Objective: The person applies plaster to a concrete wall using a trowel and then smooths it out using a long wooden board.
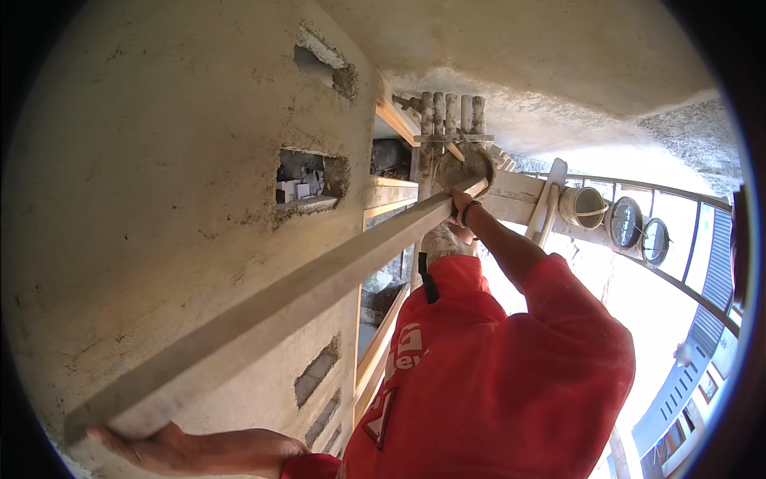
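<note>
A long grey straightedge (pixel 271 307), a rectangular bar, slants from the lower left up toward the middle, close along the plastered wall (pixel 159 199). At its near end my left hand (pixel 159 449) holds it from below, with part of the fingers hidden behind the bar. Close to the far end my right hand (pixel 460 209) is closed around the bar, a dark bracelet at the wrist. Just beyond that end sits a round mortar-stained pan (pixel 448 174) with a light handle lying in it.
The wall has rough-edged box openings (pixel 307 203) and a wooden window frame (pixel 391 194). Right of the pan stand a pale bucket (pixel 586 209) and two dark round containers (pixel 625 222) by a metal railing (pixel 694 231). Several bound poles (pixel 452 116) lie behind the pan.
</note>
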{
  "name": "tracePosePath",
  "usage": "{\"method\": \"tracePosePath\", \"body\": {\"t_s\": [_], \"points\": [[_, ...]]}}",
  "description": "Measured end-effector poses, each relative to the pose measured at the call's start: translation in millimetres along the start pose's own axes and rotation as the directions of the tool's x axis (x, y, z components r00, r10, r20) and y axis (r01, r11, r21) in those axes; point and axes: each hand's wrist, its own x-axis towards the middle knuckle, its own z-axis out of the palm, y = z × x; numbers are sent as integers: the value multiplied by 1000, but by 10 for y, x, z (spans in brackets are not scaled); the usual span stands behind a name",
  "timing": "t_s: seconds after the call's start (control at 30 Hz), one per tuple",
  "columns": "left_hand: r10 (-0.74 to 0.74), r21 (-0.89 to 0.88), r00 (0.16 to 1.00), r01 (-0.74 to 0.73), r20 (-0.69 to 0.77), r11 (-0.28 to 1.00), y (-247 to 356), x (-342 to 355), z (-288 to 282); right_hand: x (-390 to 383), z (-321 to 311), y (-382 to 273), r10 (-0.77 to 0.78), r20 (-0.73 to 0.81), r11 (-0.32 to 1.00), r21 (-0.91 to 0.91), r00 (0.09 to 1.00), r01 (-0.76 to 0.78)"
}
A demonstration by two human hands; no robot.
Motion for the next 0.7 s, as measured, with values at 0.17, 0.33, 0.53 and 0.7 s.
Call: {"method": "tracePosePath", "body": {"t_s": [0.17, 0.33, 0.53, 0.7], "points": [[128, -57, 971, -142, -202, 988, 101, 132, -749, -228, -103, 258, -92, 202, 979, 198, 975, 51], [22, 11, 922, -19, -387, 1000, -199, 206, -2068, -685, 333, 27, -327, 389, 937, 253, 861, 242], [361, 722, 888, -48, -286, 690, -1895, -148, -4581, -1502, 1682, -472, -407, 623, 905, 177, 668, 386], [-147, 270, 897, 277, -416, 922, -2613, -408, -5289, -1731, 2821, -670, -535, 675, 804, 221, 508, 552]]}}
